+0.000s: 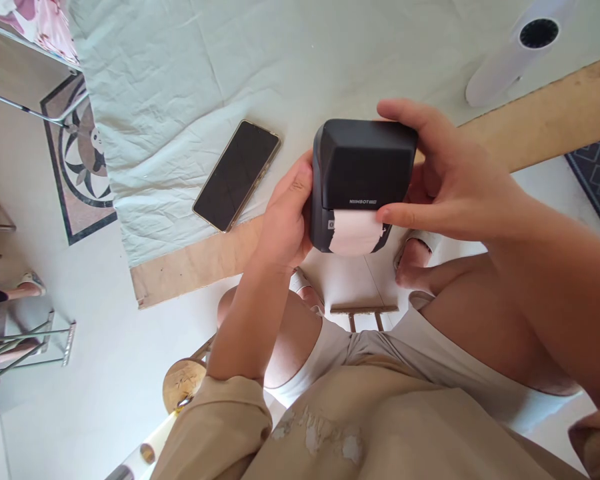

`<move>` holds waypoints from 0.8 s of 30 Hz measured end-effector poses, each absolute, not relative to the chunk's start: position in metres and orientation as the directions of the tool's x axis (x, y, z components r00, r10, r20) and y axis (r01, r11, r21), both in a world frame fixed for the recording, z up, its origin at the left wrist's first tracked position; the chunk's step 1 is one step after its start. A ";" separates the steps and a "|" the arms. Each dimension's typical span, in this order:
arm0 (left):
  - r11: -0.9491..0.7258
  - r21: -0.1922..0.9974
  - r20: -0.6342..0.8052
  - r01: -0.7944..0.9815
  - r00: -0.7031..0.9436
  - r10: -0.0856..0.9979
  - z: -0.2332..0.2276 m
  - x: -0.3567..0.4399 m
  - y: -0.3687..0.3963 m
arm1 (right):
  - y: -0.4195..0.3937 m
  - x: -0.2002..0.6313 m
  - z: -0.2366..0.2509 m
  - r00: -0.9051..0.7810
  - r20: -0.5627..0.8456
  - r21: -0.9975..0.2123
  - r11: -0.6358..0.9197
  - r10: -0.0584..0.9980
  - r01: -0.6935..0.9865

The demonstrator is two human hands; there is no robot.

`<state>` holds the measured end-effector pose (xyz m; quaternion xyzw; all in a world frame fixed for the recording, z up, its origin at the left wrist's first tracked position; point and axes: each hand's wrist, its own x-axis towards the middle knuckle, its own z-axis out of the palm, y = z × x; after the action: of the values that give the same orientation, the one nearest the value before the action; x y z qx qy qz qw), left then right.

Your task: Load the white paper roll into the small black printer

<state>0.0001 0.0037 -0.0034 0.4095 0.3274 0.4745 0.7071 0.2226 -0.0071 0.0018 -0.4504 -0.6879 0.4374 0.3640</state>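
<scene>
On the far left of the view, beyond the edge of the tabletop (pixel 190 267), the pale floor carries a dark patterned floor inlay with a round emblem (pixel 83 163); it plays no part in the handling. The tabletop itself is a light wooden board covered with a wrinkled pale green cloth (pixel 180 87), which gives a soft bed for what lies on it. A flat black smartphone with a gold rim (pixel 237 175) lies there face up, screen dark, set at a slant and well apart from the hands, so it seems put aside but within reach.

Next comes the left hand (pixel 283 223). Its grip is closed against the left side of the small black plastic label printer (pixel 361 183), thumb on the front edge, and it appears to steady the body from that side. The printer is held in the air above the table edge and over the person's knees, not resting on anything. Its slot faces the person, so the short strip of white paper (pixel 356 231) coming out is easy to see.

The right hand (pixel 445 177) is clamped on the printer from the other side: fingers curl over the top, while the thumb lies along the slot, its tip touching the paper's right edge. At the far right top, a white cylindrical device with a dark round opening (pixel 520 53) lies on the cloth, well apart.
</scene>
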 end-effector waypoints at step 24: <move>0.300 0.903 -0.150 -0.306 0.429 0.891 0.007 0.000 0.001 | -0.005 0.188 0.066 -0.139 -0.039 -0.260 0.124 0.990 0.958</move>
<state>0.0003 0.0008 0.0073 0.4265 0.3426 0.4099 0.7299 0.1879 -0.0050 0.0663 -0.6522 -0.7464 0.1115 0.0716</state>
